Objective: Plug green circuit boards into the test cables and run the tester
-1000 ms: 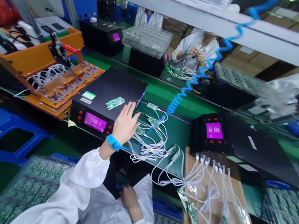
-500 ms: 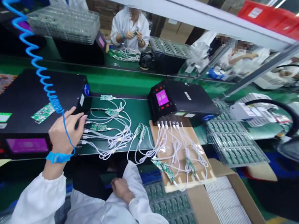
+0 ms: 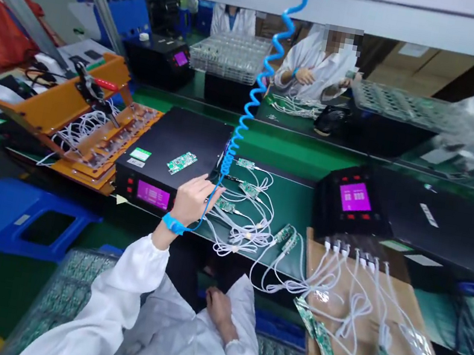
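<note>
My left hand (image 3: 195, 199), with a blue wrist strap (image 3: 174, 223) on a coiled cord, is at the right front edge of the left black box (image 3: 190, 132). Its fingers are bent near the cable plugs; whether they grip anything is hidden. A green circuit board (image 3: 181, 163) lies on that box, just beyond the hand. My right hand (image 3: 218, 307) rests low on my lap, its fingers partly hidden. White cables (image 3: 249, 238) with several green boards spread over the green bench (image 3: 301, 204), to the right of my left hand.
Another black box (image 3: 418, 215) with a lit screen stands at the right, its cables on brown cardboard (image 3: 336, 293). An orange fixture (image 3: 60, 110) is at the left. A blue stool (image 3: 19, 218) stands below. Across the bench, a person in white (image 3: 304, 55) holds a board.
The view has swung left, bringing the orange fixture and stool fully into sight. My left hand remains by the left box; my right hand remains on my lap.
</note>
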A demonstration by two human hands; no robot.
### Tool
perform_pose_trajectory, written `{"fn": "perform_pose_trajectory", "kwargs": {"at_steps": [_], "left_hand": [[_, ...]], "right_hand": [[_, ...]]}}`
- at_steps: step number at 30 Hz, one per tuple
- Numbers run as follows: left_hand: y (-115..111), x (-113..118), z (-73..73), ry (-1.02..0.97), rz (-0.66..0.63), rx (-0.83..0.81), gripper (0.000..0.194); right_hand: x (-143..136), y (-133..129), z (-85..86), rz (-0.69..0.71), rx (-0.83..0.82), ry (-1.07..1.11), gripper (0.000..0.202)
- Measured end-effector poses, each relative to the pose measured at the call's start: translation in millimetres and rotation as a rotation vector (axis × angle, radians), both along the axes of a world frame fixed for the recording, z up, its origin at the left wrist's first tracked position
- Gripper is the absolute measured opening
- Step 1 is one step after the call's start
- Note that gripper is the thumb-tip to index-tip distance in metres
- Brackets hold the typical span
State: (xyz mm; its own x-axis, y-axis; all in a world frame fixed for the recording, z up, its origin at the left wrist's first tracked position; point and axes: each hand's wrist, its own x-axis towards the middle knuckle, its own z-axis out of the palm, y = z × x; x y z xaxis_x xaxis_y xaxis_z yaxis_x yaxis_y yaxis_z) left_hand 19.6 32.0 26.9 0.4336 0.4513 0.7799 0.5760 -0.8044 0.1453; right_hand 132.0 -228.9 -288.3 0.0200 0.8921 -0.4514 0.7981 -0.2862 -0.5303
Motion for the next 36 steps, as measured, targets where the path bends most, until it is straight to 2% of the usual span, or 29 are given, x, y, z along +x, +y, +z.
{"fn": "perform_pose_trajectory", "kwargs": {"at_steps": [5,10,15,19,21,24,29,33,36], "left_hand": [[8,-16,8.3,0.087,-0.188,0.059,0.016],[20,-25,11.3,0.053,-0.339,0.153,0.007],[25,-29,7.4,0.022,-0.447,0.187,0.02],[25,-32,4.3,0.014,-0.468,0.195,0.038],[27,-33,1.0,0.003,-0.463,0.166,0.042],[24,-32,-3.4,0.003,-0.419,0.093,0.038],[13,-21,-3.6,-0.011,-0.158,-0.052,0.026],[6,-12,0.1,-0.055,-0.093,-0.117,0.031],[-4,-5,6.9,-0.071,0.022,-0.195,0.04]], "right_hand": [[-2,1,3.9,-0.021,-0.005,-0.009,0.037],[-4,-1,4.4,-0.06,0.034,-0.101,0.028],[-2,1,-1.0,-0.031,0.064,-0.166,0.023],[-2,3,-0.7,-0.029,0.053,-0.16,0.021],[-1,5,0.8,-0.028,0.03,-0.149,0.02],[-2,5,3.9,-0.006,0.015,-0.14,0.023],[-2,3,4.0,-0.02,-0.013,-0.093,0.032],[-2,4,1.7,0.042,-0.027,-0.087,0.038],[-3,3,2.8,0.063,-0.031,-0.086,0.042]]}}
